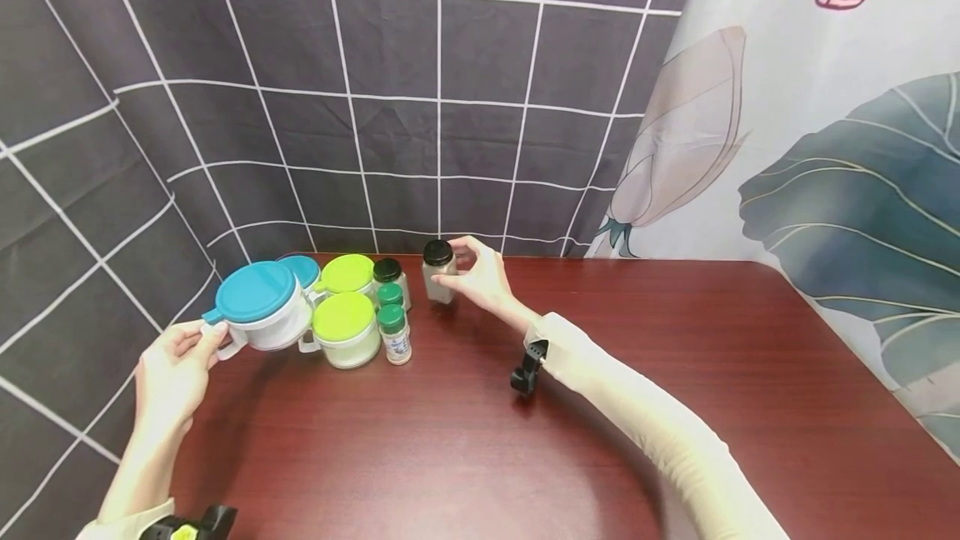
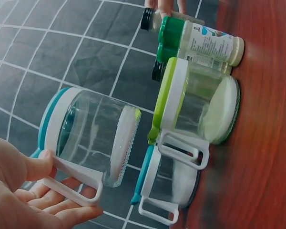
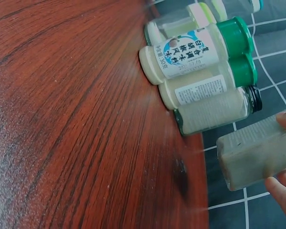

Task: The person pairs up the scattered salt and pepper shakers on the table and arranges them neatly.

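My left hand [image 1: 171, 369] grips the white handle of a blue-lidded glass seasoning jar [image 1: 258, 294]. In the left wrist view this jar [image 2: 93, 133] hangs off the table, with white contents at its base. With thumb and fingers, my right hand [image 1: 483, 277] holds a square black-capped spice jar [image 1: 439, 277]. The right wrist view shows that spice jar [image 3: 252, 152] raised, its shadow on the wood below. Between the hands stand two lime-lidded jars, the front one [image 1: 347, 330] nearest the held blue-lidded jar, and two green-capped shakers [image 1: 395, 336].
A second blue-lidded jar [image 1: 302, 267] stands behind the held one. Another black-capped jar [image 3: 214, 112] stands beside the shakers. The dark red table [image 1: 450, 440] meets a grey grid curtain [image 1: 390, 140] at the back and left. A floral curtain [image 1: 697, 190] hangs to the right.
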`<state>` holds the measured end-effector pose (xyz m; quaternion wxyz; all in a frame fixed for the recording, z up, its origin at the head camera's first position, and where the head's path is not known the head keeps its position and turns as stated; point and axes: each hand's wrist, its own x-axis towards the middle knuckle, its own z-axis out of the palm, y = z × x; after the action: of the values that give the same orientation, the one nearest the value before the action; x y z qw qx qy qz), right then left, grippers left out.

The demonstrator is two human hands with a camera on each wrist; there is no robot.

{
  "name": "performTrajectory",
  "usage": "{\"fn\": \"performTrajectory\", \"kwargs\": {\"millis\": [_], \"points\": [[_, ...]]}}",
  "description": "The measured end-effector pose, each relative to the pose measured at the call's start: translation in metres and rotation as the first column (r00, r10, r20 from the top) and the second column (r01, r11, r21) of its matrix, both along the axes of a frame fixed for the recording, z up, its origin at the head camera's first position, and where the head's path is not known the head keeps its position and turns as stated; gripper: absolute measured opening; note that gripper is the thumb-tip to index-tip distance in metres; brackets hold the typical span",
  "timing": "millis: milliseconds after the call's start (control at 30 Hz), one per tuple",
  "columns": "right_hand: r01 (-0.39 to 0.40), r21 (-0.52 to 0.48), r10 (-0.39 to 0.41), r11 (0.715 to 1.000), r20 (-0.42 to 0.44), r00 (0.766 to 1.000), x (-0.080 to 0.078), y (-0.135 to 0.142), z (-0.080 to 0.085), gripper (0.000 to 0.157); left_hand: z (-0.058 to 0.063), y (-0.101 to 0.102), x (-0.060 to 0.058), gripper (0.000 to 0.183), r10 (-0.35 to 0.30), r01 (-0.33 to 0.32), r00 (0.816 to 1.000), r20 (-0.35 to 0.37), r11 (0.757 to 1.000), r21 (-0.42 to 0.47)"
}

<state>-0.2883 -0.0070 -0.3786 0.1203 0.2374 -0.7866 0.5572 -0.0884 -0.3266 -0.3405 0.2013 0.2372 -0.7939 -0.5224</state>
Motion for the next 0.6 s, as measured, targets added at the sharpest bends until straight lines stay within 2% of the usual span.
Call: {"fn": "performTrajectory", "kwargs": {"millis": [133,600], "points": [[-0.014,-0.019,0.014,1.0,0.011,1.0,0.001,0.002,0.0,0.049,0.004,0.006,-0.005,0.025,-0.006,0.006,1.0,-0.001,1.0,-0.017],[-0.023,-0.03,0.023,0.999,0.014,1.0,0.004,0.006,0.003,0.049,0.011,0.018,-0.019,0.025,-0.046,0.045,0.999,-0.029,0.999,-0.017]]}}
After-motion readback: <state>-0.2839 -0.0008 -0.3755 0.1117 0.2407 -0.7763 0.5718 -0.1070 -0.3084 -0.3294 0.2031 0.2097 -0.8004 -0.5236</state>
